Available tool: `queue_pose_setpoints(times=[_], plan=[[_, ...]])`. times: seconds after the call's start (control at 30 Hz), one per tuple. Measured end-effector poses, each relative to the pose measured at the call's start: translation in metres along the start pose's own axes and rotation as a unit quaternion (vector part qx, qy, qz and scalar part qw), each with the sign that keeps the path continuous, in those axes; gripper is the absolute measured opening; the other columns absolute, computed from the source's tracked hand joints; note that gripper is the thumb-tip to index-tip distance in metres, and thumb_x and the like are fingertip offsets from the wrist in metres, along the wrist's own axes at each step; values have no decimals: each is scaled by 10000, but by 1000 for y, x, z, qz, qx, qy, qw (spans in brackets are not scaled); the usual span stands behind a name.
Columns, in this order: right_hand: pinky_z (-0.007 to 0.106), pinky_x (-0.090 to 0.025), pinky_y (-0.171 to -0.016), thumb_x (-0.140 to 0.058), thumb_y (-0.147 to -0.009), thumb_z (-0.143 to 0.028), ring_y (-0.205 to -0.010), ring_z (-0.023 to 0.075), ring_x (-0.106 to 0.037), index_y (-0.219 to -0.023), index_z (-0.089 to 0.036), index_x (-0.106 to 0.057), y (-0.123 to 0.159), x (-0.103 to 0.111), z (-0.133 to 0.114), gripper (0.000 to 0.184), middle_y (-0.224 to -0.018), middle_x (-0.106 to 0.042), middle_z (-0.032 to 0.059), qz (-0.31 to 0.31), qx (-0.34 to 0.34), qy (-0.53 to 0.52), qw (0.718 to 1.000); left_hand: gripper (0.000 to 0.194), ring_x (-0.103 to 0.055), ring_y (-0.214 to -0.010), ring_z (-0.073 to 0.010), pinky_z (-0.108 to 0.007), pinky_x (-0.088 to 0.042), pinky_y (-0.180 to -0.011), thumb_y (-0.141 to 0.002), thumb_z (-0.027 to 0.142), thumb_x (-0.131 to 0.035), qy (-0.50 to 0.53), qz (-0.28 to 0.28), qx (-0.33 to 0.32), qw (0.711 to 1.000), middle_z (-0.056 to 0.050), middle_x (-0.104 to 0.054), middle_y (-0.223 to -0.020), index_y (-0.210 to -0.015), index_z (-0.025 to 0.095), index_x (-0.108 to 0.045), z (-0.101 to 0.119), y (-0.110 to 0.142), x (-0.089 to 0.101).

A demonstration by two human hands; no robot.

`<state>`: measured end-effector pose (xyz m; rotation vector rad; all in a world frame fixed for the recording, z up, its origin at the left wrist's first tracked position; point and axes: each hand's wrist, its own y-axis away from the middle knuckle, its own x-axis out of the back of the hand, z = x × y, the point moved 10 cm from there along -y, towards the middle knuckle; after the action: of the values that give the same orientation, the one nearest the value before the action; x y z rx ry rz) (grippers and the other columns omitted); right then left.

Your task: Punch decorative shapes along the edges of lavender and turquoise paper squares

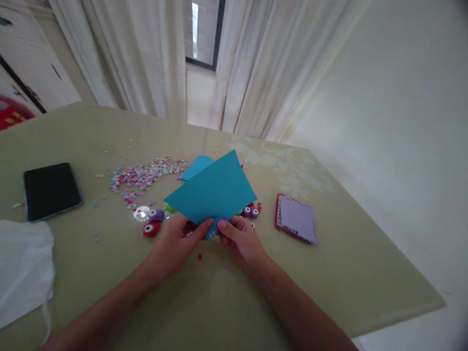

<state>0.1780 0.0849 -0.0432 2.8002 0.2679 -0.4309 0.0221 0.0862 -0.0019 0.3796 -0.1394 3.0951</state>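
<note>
A sheet of blue paper (215,190) is held up over the table, tilted, with its near corner pinched between my two hands. My left hand (183,234) has its thumb on the lower edge of the sheet. Close beside it, my right hand (241,239) grips the same corner, thumb on top. Small pale marks show on the paper below the thumbs, and a bit of purple sits by the right thumb; what it belongs to is hidden. Left of my left hand lie a red ball-like piece with an eye (151,229) and a purple one (156,215).
Another blue paper piece (197,166) lies behind the sheet, near scattered confetti (146,173). More purple eyed pieces (250,211) peek out at right. A stack of coloured cards (297,219) rests farther right. At left are a black phone (52,191) and a white face mask (25,270).
</note>
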Motion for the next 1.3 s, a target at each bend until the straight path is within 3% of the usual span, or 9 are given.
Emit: queue_pose_setpoints(times=[0.27,0.43,0.53,0.67,0.73,0.83,0.93,1.1,1.3], plan=[[265,-259,-518,-940,-737,-655,-552,89,-444,-863,-178,-772,1,0,-13,521,-729,-649,2,-16,17,9,1000,388,-644,-475,-189,-272,-500,-479,-848,504,-740,1,48,10,999,-21,-713,-542,-585,221,-705,10,-3,19],[272,-351,-572,-914,-793,-585,-636,131,-504,-1047,-218,-759,2,8,-30,473,-786,-649,-7,16,94,95,991,387,-695,-498,-211,-279,-531,-496,-822,521,-747,3,80,21,997,-30,-745,-560,-568,230,-721,12,-2,30],[300,-434,-647,-919,-820,-487,-708,167,-567,-1008,-238,-710,10,6,-45,375,-852,-681,5,35,159,256,953,396,-708,-504,-215,-275,-523,-484,-825,523,-751,4,90,18,996,-27,-745,-558,-560,232,-712,12,-1,31],[354,-520,-816,-837,-904,-350,-878,227,-669,-1046,-222,-768,18,-18,-45,203,-1002,-736,71,-26,225,476,850,365,-723,-519,-215,-273,-545,-505,-826,497,-757,6,101,14,995,-23,-757,-574,-581,229,-725,13,0,32],[371,-539,-907,-796,-939,-312,-982,248,-698,-1111,-231,-779,18,-25,-37,190,-1087,-738,85,-54,229,517,823,355,-719,-514,-214,-276,-553,-509,-823,488,-759,11,102,10,995,-19,-751,-566,-582,231,-722,15,1,32],[395,-543,-982,-753,-984,-303,-1084,269,-703,-1245,-239,-747,16,-27,-29,268,-1235,-727,106,-63,228,539,809,335,-704,-502,-208,-276,-545,-497,-820,473,-762,19,100,4,995,-12,-743,-561,-591,234,-714,17,1,32],[399,-560,-916,-702,-1036,-347,-964,251,-701,-1339,-217,-695,17,-13,-46,330,-1274,-713,134,1,256,525,812,326,-692,-505,-197,-266,-519,-484,-829,475,-767,28,97,2,995,-11,-743,-572,-619,230,-718,15,0,31],[456,-533,-964,-747,-1006,-376,-1079,323,-685,-1164,-216,-746,15,21,-80,224,-1159,-724,138,125,270,572,764,388,-643,-476,-178,-260,-466,-457,-837,523,-773,17,102,10,995,-13,-724,-564,-598,229,-691,6,1,34],[492,-509,-1044,-824,-945,-260,-1208,355,-682,-1293,-228,-735,0,21,-58,361,-1278,-770,144,59,195,663,720,392,-592,-488,-163,-257,-435,-464,-837,533,-750,15,74,-2,997,1,-682,-556,-598,226,-700,10,0,29]])
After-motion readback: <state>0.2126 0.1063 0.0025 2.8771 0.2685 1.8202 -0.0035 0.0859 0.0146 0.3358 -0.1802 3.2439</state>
